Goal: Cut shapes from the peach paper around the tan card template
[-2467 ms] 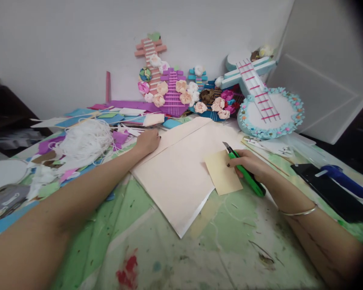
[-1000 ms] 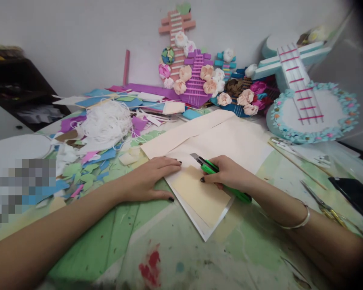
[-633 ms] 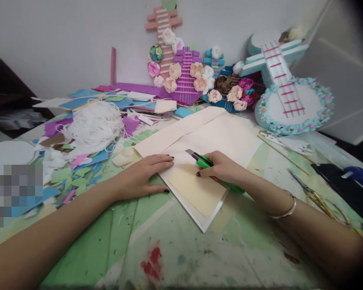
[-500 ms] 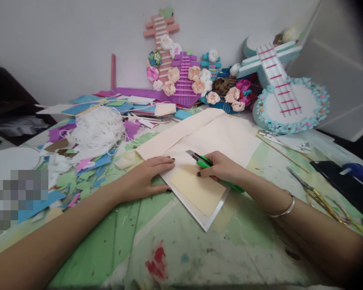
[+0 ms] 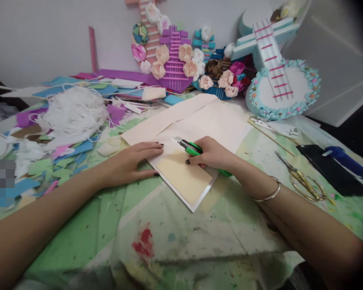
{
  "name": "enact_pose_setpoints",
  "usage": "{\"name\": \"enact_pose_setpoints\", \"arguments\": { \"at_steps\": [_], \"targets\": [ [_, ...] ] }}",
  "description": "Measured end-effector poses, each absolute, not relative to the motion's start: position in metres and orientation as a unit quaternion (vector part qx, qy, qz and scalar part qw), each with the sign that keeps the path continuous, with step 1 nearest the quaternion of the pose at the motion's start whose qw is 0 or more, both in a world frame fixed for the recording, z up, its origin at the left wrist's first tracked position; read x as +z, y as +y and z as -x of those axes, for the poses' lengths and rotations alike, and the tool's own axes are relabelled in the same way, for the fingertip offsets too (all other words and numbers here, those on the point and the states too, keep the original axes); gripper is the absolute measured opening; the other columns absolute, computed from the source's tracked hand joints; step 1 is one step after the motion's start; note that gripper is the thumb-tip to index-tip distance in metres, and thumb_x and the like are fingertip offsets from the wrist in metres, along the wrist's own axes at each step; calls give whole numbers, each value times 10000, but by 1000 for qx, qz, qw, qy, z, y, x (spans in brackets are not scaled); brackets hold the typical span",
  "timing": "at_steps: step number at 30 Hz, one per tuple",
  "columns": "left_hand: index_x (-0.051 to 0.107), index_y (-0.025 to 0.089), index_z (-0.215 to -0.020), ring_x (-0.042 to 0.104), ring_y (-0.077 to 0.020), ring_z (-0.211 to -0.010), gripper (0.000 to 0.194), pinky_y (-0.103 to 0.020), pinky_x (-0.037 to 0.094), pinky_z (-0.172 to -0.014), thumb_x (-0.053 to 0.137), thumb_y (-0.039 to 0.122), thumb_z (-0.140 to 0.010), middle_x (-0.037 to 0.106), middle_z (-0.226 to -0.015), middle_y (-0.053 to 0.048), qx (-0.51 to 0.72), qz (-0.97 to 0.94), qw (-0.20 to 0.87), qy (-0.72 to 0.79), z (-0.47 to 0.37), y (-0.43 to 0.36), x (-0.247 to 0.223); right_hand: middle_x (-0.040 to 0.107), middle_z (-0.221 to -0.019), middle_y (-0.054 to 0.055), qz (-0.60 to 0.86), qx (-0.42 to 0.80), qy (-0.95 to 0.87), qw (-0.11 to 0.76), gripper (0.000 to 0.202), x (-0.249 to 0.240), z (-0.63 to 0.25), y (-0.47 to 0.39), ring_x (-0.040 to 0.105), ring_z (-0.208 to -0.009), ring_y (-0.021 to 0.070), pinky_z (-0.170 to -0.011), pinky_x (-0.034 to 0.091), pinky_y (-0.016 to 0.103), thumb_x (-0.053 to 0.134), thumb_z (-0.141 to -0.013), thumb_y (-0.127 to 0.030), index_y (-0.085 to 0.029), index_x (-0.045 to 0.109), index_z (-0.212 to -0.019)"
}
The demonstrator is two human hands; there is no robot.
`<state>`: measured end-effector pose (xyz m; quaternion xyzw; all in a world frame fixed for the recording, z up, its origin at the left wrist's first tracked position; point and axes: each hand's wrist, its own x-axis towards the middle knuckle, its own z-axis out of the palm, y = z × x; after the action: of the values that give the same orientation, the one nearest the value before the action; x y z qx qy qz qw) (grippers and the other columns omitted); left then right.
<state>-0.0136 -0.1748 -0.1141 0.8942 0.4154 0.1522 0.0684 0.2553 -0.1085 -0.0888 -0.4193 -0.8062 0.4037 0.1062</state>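
In the head view my right hand (image 5: 213, 152) grips a green and black utility knife (image 5: 191, 147), its blade pointing up and left above the paper. Under the knife lies a cream sheet of paper (image 5: 184, 177), on top of a white board or sheet whose corner points toward me. Larger pale cream paper (image 5: 205, 117) spreads behind it. My left hand (image 5: 136, 161) rests flat with its fingers apart, fingertips at the left edge of the paper. Whether the blade touches the paper I cannot tell.
Paper-flower-trimmed model instruments (image 5: 175, 60) stand along the wall. A tangle of white string (image 5: 74, 108) and coloured paper scraps (image 5: 57, 171) lie left. Gold-handled scissors (image 5: 304, 181), a black flat object (image 5: 329, 169) and a thin stick (image 5: 272, 137) lie right. A green-stained cover drapes the table.
The view has shifted, so the whole scene sits lower-contrast leftward and higher in the picture. Both hands keep nearly the same pose, with the knife still in my right hand.
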Motion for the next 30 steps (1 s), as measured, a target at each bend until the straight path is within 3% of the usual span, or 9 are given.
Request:
{"name": "enact_pose_setpoints", "arguments": {
  "at_steps": [12,25,30],
  "targets": [
    [505,197,-1336,451,-273,-1289,593,-421,356,-1089,523,567,-873,478,-1419,-95,145,-887,81,432,14,-175,-112,572,-556,5,403,408,-813,100,158,-93,-259,-107,559,-524,132,-522,424,248,679,-665,-259,-160,557,-670],
    [509,183,-1337,469,-264,-1275,570,-399,368,-1083,562,516,-877,500,-1396,-111,161,-892,75,416,15,-175,-112,580,-570,18,409,408,-811,93,156,-90,-256,-109,547,-515,132,-486,413,239,682,-667,-272,-155,579,-678],
    [590,258,-1276,474,-255,-1280,402,-402,370,-1078,506,448,-932,471,-1425,-98,165,-905,59,388,14,-176,-112,582,-581,17,411,422,-803,95,172,-92,-257,-108,548,-529,135,-494,430,243,693,-663,-288,-158,584,-690]
  ]
}}
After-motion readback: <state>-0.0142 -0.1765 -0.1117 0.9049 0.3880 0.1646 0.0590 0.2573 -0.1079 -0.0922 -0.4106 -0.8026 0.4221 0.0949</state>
